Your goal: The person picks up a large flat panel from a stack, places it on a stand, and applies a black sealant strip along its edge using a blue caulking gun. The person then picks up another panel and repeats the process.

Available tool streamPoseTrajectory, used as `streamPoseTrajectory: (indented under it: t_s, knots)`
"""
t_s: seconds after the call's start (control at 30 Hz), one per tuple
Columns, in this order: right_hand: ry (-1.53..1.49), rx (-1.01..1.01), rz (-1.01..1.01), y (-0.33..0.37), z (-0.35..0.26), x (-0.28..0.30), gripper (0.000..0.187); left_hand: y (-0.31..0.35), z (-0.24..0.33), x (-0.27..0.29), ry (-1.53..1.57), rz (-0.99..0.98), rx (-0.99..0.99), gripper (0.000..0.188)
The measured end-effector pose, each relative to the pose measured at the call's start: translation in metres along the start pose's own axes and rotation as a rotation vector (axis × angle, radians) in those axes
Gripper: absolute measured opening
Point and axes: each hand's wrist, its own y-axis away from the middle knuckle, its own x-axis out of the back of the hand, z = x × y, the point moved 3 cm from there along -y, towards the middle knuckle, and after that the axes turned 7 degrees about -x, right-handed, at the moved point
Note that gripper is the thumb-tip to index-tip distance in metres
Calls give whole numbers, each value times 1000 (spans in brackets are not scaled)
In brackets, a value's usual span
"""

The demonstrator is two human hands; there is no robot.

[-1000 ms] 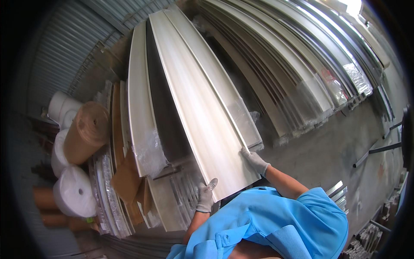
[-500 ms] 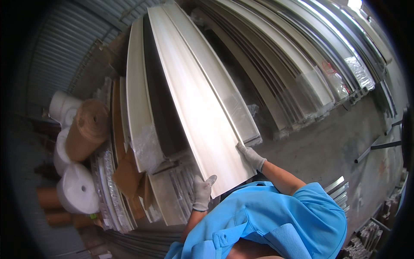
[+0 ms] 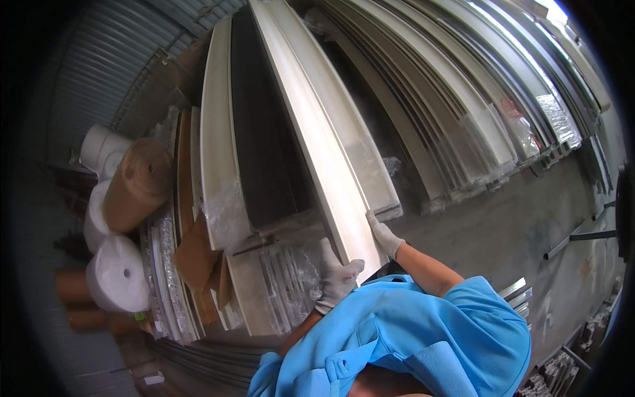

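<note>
A long, pale, glossy panel stretches away from my body, tilted about its length, its far end leaving the top of the view. My left hand, in a whitish glove with dark smudges, is at the near left corner. Its thumb lies over the panel's face and its fingers point up along the outer side of the left edge. My right hand, gloved too, grips the right edge close to the near end, with its fingertips partly hidden behind it. Beside the panel on the left is a wide dark panel.
Another pale panel lies to the right, with plastic-wrapped profiles beyond. At left stand a brown roll, a white foam roll and brown cardboard. A dark metal bar juts in at far right.
The pale panel has turned from facing up to a steeper tilt, exposing more of the dark panel. My left hand has moved right and inward; my right hand stays on its edge.
</note>
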Motion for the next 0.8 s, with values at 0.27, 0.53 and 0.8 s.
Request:
streamPoseTrajectory:
  t_s: [0.27,0.53,0.8]
  knots:
    - [605,617,363,112,-94,9,75,-1,-16,-51,84,-27,-181,85]
    - [876,512,438,170,-163,-27,85,-50,-121,-26,435,-127,151,66]
    - [889,619,508,164,-176,13,46,-75,-185,-92,1129,-391,551,61]
